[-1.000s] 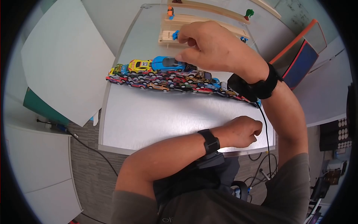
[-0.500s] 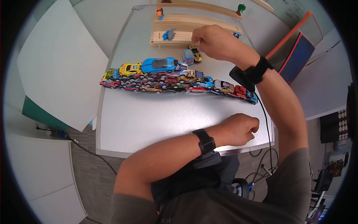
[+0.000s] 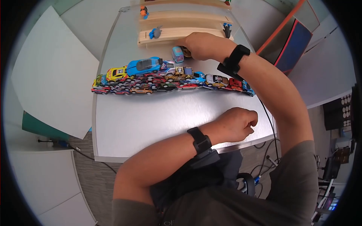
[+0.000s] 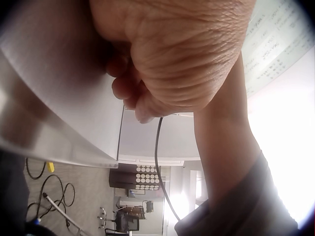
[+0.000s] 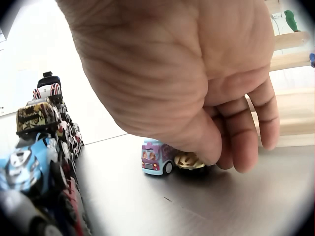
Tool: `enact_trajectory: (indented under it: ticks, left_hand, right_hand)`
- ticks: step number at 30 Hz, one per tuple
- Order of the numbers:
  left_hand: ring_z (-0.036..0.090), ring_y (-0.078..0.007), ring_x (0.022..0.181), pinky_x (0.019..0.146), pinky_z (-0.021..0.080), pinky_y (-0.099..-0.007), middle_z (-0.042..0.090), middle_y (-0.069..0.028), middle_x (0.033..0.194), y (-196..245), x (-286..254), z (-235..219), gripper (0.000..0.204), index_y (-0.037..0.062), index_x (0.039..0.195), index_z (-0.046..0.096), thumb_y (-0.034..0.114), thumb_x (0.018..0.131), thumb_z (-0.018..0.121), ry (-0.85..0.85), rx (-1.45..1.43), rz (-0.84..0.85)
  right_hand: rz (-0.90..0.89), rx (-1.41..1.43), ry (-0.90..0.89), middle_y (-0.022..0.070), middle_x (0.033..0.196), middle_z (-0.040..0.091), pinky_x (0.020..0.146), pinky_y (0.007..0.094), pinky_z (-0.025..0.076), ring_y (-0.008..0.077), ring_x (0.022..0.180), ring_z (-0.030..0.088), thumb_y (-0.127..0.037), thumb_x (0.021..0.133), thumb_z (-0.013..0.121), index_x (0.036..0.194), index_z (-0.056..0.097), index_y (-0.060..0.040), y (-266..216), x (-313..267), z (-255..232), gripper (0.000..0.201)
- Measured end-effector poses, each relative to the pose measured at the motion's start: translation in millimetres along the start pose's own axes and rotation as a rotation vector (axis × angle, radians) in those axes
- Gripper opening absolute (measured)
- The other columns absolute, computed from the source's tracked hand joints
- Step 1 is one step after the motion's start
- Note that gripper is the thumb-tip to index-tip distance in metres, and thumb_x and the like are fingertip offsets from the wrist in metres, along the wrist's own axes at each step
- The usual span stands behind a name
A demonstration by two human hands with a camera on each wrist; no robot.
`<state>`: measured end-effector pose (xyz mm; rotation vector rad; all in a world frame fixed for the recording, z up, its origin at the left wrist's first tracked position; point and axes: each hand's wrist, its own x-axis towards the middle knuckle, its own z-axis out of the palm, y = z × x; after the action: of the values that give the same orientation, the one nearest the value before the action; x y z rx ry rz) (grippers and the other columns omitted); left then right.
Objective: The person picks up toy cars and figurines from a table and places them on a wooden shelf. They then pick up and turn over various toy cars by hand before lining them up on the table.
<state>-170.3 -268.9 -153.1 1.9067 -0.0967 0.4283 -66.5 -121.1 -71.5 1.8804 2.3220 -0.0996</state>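
A gold toy car (image 3: 186,52) (image 5: 189,161) sits on the metal tabletop behind the long stack of toy cars (image 3: 151,81). My right hand (image 3: 206,46) (image 5: 172,73) pinches it from above between thumb and fingers, which hide much of it. Just left of it in the head view stands a small blue and pink toy bus (image 3: 177,54) (image 5: 156,157). My left hand (image 3: 235,124) (image 4: 167,54) rests near the table's front edge, fingers loosely curled, with nothing in it. A larger blue car (image 3: 144,66) lies on top of the stack.
Wooden rails (image 3: 184,34) stand at the back, bearing a blue and grey figure (image 3: 155,33), a black and blue one (image 3: 227,30) and an orange one (image 3: 144,12). Orange-framed panels (image 3: 294,45) stand right of the table. A black cable (image 3: 267,113) hangs by my right arm.
My right hand has come from above the stack and reached the gold car behind it. The head view has shifted, moving the table scene leftward. My left hand keeps nearly the same place and pose.
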Motion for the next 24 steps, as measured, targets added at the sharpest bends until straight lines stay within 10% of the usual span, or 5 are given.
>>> enact_trajectory:
  ticks: [6, 24]
  left_hand:
    - [0.065, -0.0274, 0.067, 0.062, 0.049, -0.0389, 0.064, -0.011, 0.071, -0.2, -0.4, 0.2, 0.017, 0.0024, 0.091, 0.062, 0.007, 0.082, 0.075, 0.009, -0.004, 0.015]
    - [0.067, -0.0258, 0.073, 0.066, 0.052, -0.0357, 0.067, -0.0133, 0.08, 4.5, -0.8, -3.9, 0.015, 0.0021, 0.093, 0.062, 0.004, 0.083, 0.073, -0.035, -0.036, -0.056]
  right_hand:
    - [0.017, -0.087, 0.036, 0.0185, 0.107, 0.072, 0.091, 0.0455, 0.053, 0.0371, 0.107, 0.067, -0.01, 0.087, 0.062, 0.106, 0.072, -0.006, 15.0, -9.8, 7.6, 0.022]
    - [0.079, 0.126, 0.123, 0.0205, 0.089, 0.069, 0.075, 0.0436, 0.054, 0.0349, 0.082, 0.068, -0.014, 0.079, 0.072, 0.099, 0.07, 0.0031, 21.8, -69.3, -21.8, 0.026]
